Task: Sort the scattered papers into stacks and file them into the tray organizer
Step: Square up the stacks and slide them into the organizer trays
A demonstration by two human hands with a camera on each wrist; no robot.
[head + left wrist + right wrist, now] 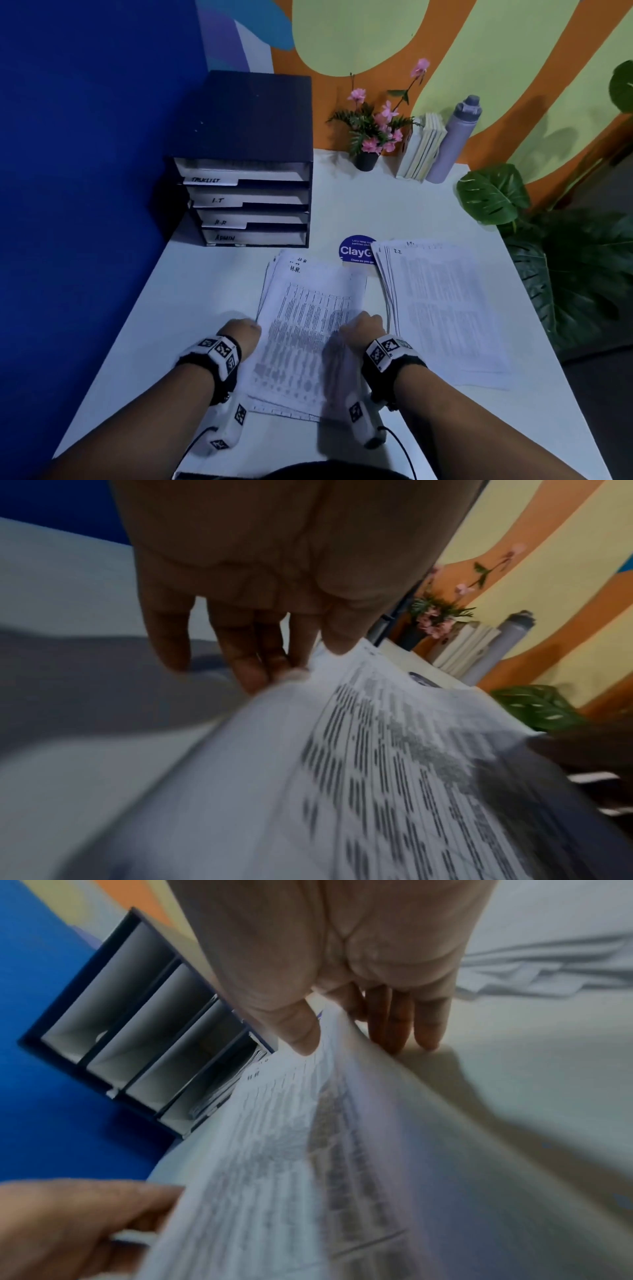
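A stack of printed papers marked H.R. [308, 308] lies on the white table [212, 281] in front of me. My left hand [245, 334] pinches its left edge, thumb on top and fingers under [304, 664]. My right hand [363, 329] pinches the right edge the same way [349, 1042], and that edge curls upward. The sheets [377, 777] [291, 1150] look blurred in both wrist views. A second stack marked I.T. [442, 308] lies flat to the right. The dark blue tray organizer [253, 202] [137, 1015] stands at the back left, its shelves labelled TASKLIST, I.T, H.R and ADMIN.
A round blue sticker [356, 250] sits between the stacks. Along the back wall stand a pot of pink flowers [366, 161], upright books [423, 150] and a grey bottle [452, 140]. Large plant leaves [493, 193] overhang the table's right edge. A blue wall borders the left.
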